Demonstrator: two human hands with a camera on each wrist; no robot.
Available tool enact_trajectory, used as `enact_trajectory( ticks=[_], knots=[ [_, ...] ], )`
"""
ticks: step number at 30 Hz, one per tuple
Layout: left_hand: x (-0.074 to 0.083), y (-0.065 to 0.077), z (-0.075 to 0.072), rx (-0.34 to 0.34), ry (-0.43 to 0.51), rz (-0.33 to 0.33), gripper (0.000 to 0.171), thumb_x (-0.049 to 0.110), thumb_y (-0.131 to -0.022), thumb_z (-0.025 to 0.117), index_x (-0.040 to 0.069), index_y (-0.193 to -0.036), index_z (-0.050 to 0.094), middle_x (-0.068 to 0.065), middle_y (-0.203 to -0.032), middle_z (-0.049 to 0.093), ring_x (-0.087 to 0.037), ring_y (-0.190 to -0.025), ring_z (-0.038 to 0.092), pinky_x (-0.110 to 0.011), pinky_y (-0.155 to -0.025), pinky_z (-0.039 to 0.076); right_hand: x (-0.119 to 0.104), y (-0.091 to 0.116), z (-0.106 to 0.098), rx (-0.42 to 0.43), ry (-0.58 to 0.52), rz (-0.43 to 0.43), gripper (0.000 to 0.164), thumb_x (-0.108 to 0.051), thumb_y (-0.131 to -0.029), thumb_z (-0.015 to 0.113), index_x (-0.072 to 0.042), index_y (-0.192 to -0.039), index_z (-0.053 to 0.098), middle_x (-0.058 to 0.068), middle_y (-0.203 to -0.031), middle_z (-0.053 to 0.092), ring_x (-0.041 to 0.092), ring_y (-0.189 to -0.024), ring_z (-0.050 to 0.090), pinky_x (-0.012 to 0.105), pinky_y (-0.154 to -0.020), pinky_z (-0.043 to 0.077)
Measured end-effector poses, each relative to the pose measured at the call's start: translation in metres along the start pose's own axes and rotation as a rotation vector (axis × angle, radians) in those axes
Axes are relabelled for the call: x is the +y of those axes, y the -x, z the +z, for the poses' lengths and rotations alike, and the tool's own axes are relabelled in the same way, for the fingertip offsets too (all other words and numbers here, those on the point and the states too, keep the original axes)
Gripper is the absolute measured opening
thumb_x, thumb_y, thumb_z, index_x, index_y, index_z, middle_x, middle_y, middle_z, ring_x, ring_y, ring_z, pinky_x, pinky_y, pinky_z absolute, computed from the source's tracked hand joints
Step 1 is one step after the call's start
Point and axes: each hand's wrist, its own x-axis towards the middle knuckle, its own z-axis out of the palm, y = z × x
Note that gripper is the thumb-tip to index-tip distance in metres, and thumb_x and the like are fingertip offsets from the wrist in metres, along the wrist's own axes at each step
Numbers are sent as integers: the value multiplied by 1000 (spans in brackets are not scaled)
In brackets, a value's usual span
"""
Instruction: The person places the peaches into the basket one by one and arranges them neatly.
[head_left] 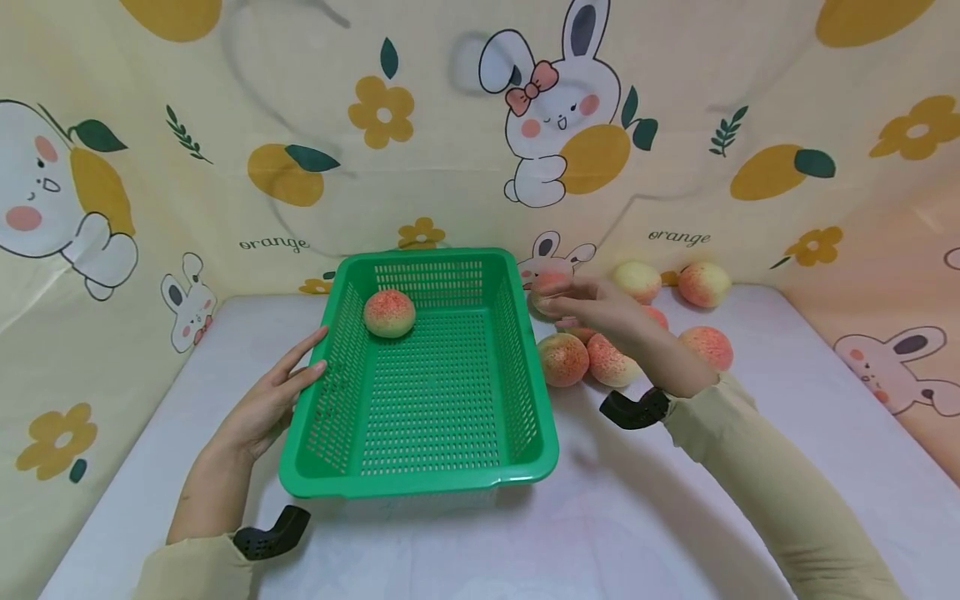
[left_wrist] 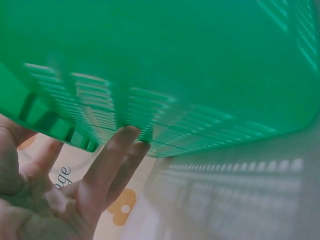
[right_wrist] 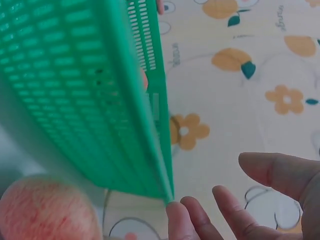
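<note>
Basket (head_left: 420, 484), green and perforated, holds one peach (head_left: 389, 314) near its eleven o'clock corner. The left hand (head_left: 258, 408) grips its nine o'clock rim, fingers (left_wrist: 107, 167) above and below it. At two o'clock the right hand (head_left: 592, 307) hovers near loose peaches (head_left: 611, 362) on the worktop (head_left: 450, 554), its fingers spread apart. Rabbit-patterned cloth (head_left: 442, 200) hangs at twelve o'clock.

Head view bright, mostly sharp; soft shadow on table (head_left: 577, 542) below right hand (head_left: 592, 307). Wrist views dimmer, softer; basket (left_wrist: 175, 50) above left hand (left_wrist: 52, 207) shaded, slightly blurred.
</note>
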Motion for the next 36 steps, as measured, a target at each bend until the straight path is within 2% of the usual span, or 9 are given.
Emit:
enact_trajectory(
  ticks=[7, 14, 17, 20, 23, 26, 30, 33, 36],
  knots=[
    [0, 1, 0, 13, 15, -8, 63, 31, -101, 49, 29, -155, 16, -5, -114, 52, -9, -86, 67, -31, -72, 59, 15, 10, -13, 29, -16, 36, 44, -23, -96, 58, 5, -130, 50, -4, -96, 61, 6, -83, 60, 25, -83, 51],
    [0, 0, 0, 8, 22, -6, 63, 32, -101, 49, 29, -155, 16, -5, -116, 51, -9, -87, 67, -31, -73, 59, 27, 19, -24, 36, -28, 35, 49, -25, -97, 58, 4, -135, 48, -10, -109, 64, 4, -96, 66, 29, -95, 50],
    [0, 0, 0, 9, 33, -12, 63, 32, -101, 49, 29, -155, 16, -5, -116, 51, -9, -87, 67, -30, -73, 59, 31, 23, -28, 35, -11, 59, 52, -29, -97, 58, 2, -137, 47, -4, -121, 60, 10, -105, 64, 36, -100, 47],
    [-1, -1, 0, 5, 36, -8, 63, 32, -101, 49, 29, -155, 16, -4, -115, 52, -9, -87, 67, -30, -73, 59, 34, 28, -32, 44, 3, 112, 56, -36, -95, 59, -3, -138, 47, 7, -130, 57, 22, -114, 60, 48, -104, 39],
    [-1, 0, -1, -1, 43, 0, 63, 31, -101, 48, 29, -155, 16, -4, -114, 53, -9, -87, 67, -30, -73, 59, 36, 31, -35, 51, 11, 139, 59, -40, -94, 60, -5, -139, 46, 13, -134, 54, 31, -119, 55, 54, -103, 36],
    [-1, 0, -1, -8, 54, 3, 63, 30, -101, 48, 28, -155, 15, -3, -114, 54, -9, -87, 68, -30, -73, 59, 38, 34, -37, 64, 48, 125, 56, -35, -94, 60, -2, -137, 46, 11, -128, 57, 32, -114, 56, 49, -97, 42],
    [-1, 0, -1, -6, 47, 0, 63, 30, -102, 48, 28, -155, 15, -5, -116, 51, -9, -88, 67, -30, -73, 59, 42, 36, -38, 91, 105, 96, 52, -27, -94, 62, 3, -135, 47, 5, -116, 61, 18, -101, 58, 36, -86, 48],
    [0, -1, 0, -1, 20, -1, 63, 31, -102, 48, 28, -155, 14, -7, -118, 48, -9, -89, 67, -31, -74, 59, 47, 36, -38, 101, 137, 80, 52, -24, -93, 62, 4, -134, 47, 14, -124, 58, 13, -104, 55, 33, -85, 48],
    [1, 0, 1, 4, 7, -5, 63, 31, -101, 48, 28, -155, 14, -8, -120, 47, -9, -89, 66, -31, -74, 59, 52, 35, -39, 102, 187, 67, 54, -24, -92, 64, 4, -135, 47, 25, -134, 51, 21, -114, 52, 34, -89, 48]
  ],
)
